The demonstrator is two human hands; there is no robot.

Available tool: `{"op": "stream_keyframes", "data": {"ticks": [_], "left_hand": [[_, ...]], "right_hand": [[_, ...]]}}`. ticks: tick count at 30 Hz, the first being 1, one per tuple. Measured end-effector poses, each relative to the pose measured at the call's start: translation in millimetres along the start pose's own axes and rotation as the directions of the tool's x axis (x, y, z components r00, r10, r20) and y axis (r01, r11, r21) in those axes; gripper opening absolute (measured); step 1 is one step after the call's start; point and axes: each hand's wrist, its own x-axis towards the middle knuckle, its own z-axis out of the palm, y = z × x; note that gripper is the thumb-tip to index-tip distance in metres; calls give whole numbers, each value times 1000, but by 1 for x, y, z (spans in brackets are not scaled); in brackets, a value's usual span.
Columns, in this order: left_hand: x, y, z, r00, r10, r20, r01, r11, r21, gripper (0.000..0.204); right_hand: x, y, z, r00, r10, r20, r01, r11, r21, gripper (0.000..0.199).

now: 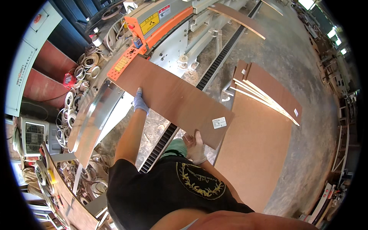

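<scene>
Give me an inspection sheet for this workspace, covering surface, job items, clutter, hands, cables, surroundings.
Surface: large brown board at right, with pale strips and smaller brown panels toward its far end.
Job items: labelled brown panel, its far end at an orange perforated plate.
Clutter: pale coils heaped at left.
Hands: gloved left hand and right hand grip the panel's near edge, thumbs on top.
Cables: cannot tell any from the coils.
Surroundings: machine ahead, pale cabinet at far left.

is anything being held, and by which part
A brown panel, by its near long edge: left hand toward the orange-trimmed machine, right hand nearer the labelled end.
</scene>
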Motion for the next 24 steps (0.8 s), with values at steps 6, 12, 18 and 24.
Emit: {"op": "stream_keyframes", "data": {"ticks": [6,12,18,24], "left_hand": [[32,-17,21,995,98,6,-98,995,31,48],[89,-33,83,987,-47,152,37,997,71,47],[105,-46,124,992,100,78,-121,932,341,52],[16,-50,105,976,86,202,-177,852,492,51]], "right_hand": [[13,-20,15,998,-58,-4,58,997,-50,46],[78,-70,18,994,-107,-9,107,994,-3,50],[142,-125,-62,902,-356,243,391,440,-809,39],[230,-280,-60,291,-741,-605,144,659,-738,93]]}}
